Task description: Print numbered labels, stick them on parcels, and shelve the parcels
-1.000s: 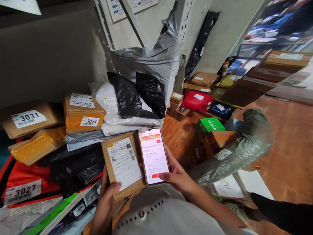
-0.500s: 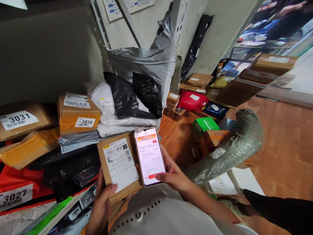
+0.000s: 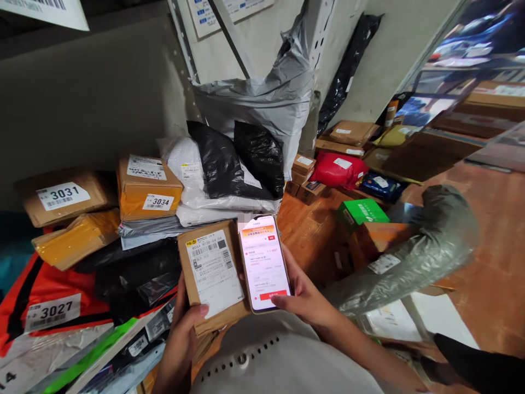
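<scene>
My left hand (image 3: 184,334) grips a small brown cardboard parcel (image 3: 211,273) from below, thumb on its white shipping label. Beside it on the right, my right hand (image 3: 305,298) holds a smartphone (image 3: 264,262) with a lit white and orange screen, thumb resting on a red button near the screen's bottom. Parcel and phone are side by side, edges nearly touching, above a white perforated surface (image 3: 262,361).
Numbered parcels pile up on the left: a box marked 3031 (image 3: 61,197), a box marked 3034 (image 3: 150,189), a red bag marked 3027 (image 3: 49,306). Black, white and grey mailer bags (image 3: 229,164) lie behind. A green box (image 3: 363,210), a long grey wrapped package (image 3: 410,251) and more boxes sit on the wooden floor (image 3: 492,262) at right.
The view shifted slightly left, then back right. Both hands keep their hold; my right thumb stays on the red button at the phone's lower edge.
</scene>
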`<action>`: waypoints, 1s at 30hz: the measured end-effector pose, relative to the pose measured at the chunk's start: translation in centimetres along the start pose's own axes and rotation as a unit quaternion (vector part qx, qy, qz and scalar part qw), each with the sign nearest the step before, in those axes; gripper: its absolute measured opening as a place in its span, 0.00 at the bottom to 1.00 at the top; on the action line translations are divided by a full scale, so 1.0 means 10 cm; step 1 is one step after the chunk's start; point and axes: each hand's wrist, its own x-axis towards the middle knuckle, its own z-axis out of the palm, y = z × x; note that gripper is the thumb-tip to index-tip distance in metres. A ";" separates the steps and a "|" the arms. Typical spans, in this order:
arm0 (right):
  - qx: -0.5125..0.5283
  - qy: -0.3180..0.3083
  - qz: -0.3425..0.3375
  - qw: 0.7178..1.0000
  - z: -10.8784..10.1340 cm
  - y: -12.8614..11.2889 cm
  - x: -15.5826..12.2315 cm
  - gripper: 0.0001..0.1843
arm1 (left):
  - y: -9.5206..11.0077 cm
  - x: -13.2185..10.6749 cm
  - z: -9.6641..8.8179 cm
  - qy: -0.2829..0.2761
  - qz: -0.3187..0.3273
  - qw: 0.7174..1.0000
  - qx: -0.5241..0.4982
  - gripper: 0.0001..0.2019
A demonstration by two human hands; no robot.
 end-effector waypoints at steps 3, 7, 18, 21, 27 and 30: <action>-0.004 0.006 -0.001 1.000 0.01 -0.01 -0.01 0.58 | -0.02 0.01 -0.06 -0.002 -0.003 1.000 0.007 0.44; 0.005 0.016 0.004 1.000 0.04 -0.02 -0.02 0.58 | -0.01 0.01 -0.05 0.007 -0.007 1.000 0.018 0.45; 0.072 0.069 0.003 0.995 0.03 -0.07 0.03 0.53 | -0.02 0.06 -0.06 0.022 -0.012 0.998 0.049 0.48; 0.102 0.125 -0.016 0.987 0.02 -0.16 0.07 0.41 | -0.02 0.10 -0.05 0.038 -0.024 0.997 0.061 0.52; 0.132 0.267 -0.005 0.955 -0.12 -0.36 0.23 0.23 | 0.08 0.14 0.17 -0.013 -0.063 0.996 0.059 0.52; 0.147 0.316 0.001 0.937 -0.25 -0.36 0.30 0.25 | 0.10 0.17 0.30 0.008 -0.080 0.993 0.090 0.52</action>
